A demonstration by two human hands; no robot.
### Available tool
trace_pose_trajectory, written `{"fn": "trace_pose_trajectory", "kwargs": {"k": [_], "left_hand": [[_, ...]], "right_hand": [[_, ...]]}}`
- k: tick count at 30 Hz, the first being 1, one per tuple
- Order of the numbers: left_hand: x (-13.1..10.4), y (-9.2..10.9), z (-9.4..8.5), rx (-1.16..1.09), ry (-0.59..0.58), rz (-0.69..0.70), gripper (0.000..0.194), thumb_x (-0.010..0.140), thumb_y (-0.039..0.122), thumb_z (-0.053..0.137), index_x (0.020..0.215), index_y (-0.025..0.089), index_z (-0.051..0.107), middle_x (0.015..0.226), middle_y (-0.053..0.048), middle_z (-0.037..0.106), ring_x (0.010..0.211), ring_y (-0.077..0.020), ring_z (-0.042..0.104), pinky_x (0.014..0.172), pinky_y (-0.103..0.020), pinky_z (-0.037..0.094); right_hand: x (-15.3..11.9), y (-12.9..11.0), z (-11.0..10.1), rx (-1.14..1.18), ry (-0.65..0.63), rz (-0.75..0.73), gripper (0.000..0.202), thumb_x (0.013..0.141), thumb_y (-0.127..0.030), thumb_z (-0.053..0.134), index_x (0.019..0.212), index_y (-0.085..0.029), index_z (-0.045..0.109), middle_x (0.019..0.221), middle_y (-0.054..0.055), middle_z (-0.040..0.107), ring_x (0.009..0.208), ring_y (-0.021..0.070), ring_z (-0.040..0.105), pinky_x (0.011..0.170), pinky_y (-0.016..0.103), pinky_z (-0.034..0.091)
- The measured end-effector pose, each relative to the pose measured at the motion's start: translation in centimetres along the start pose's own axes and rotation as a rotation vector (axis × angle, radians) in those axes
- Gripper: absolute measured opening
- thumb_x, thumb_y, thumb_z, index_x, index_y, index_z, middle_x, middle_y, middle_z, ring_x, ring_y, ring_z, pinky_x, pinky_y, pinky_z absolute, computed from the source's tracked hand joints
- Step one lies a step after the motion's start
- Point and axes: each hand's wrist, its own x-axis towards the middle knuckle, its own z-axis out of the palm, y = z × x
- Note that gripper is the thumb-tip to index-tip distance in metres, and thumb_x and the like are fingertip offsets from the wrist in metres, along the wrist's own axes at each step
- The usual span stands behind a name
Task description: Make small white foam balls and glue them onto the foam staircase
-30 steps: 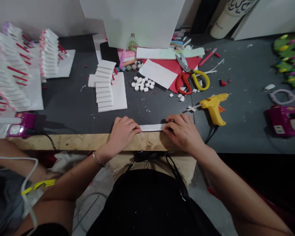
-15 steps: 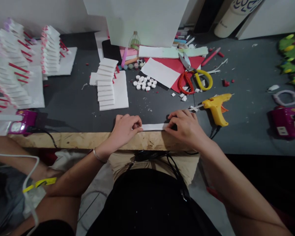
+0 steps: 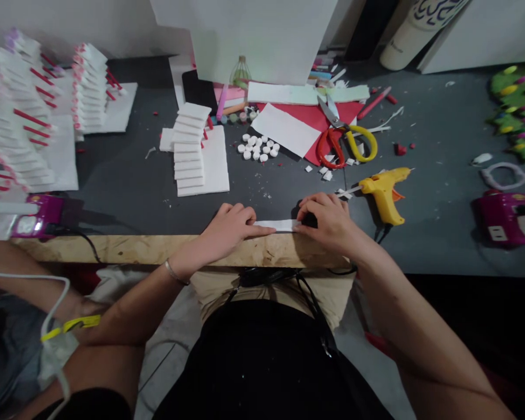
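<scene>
A narrow white strip (image 3: 285, 225), apparently folded paper or thin foam, lies along the table's front edge. My left hand (image 3: 230, 228) is closed over its left end, the thumb stretched along its near side. At the other end, my right hand (image 3: 328, 220) pinches the strip between thumb and curled fingers. Beyond my hands are a heap of small white discs (image 3: 256, 147) and a white stepped model (image 3: 189, 169) with red posts. A yellow glue gun (image 3: 385, 192) lies just right of my right hand, with red-and-yellow-handled scissors (image 3: 347, 137) above it.
More white stepped models (image 3: 90, 93) stand at the far left. White card (image 3: 284, 129) and red sheet scraps lie near the scissors. Purple power sockets (image 3: 507, 219) sit at the right and left. A bottle (image 3: 413, 38) stands behind. Another person's arm (image 3: 30, 280) is at lower left.
My left hand has shifted slightly right along the strip, and its thumb now lies straight along the near edge instead of pinching the end. My right hand stays at the right end.
</scene>
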Motion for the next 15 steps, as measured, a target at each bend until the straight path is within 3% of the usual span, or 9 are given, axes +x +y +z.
{"fn": "trace_pose_trajectory", "kwargs": {"k": [4,8,11,15], "left_hand": [[0.0,0.1,-0.2,0.026,-0.013,0.002,0.049,0.096,0.012,0.043,0.128,0.047,0.059,0.093,-0.003,0.057,0.083,-0.0191,0.043,0.076,-0.033,0.028],[0.0,0.1,0.1,0.019,0.022,0.006,0.043,0.097,0.016,0.046,0.125,0.045,0.061,0.09,-0.003,0.056,0.083,-0.0189,0.044,0.076,-0.032,0.028],[0.0,0.0,0.4,0.004,0.07,0.008,0.04,0.097,0.017,0.048,0.122,0.045,0.063,0.087,-0.002,0.055,0.081,-0.0185,0.044,0.075,-0.032,0.027],[-0.3,-0.1,0.9,-0.028,0.122,0.015,0.038,0.098,0.019,0.048,0.118,0.046,0.065,0.087,-0.001,0.056,0.08,-0.0173,0.045,0.076,-0.033,0.026]], "right_hand": [[-0.7,-0.3,-0.3,0.027,0.049,-0.039,0.002,0.085,-0.026,0.065,0.086,-0.024,0.066,0.107,0.007,0.065,0.098,0.0265,0.052,0.078,0.039,0.035],[-1.6,-2.3,-0.5,0.014,0.158,-0.14,0.011,0.092,-0.024,0.058,0.092,-0.024,0.07,0.103,0.007,0.069,0.095,0.0236,0.053,0.079,0.038,0.037],[-1.6,-3.4,0.2,-0.013,0.103,-0.251,0.016,0.094,-0.023,0.056,0.096,-0.023,0.072,0.095,0.007,0.07,0.087,0.0212,0.054,0.075,0.036,0.038],[-1.2,-3.2,1.2,-0.044,0.055,-0.311,0.02,0.095,-0.019,0.053,0.093,-0.022,0.073,0.086,0.006,0.069,0.08,0.0195,0.053,0.071,0.034,0.039]]}}
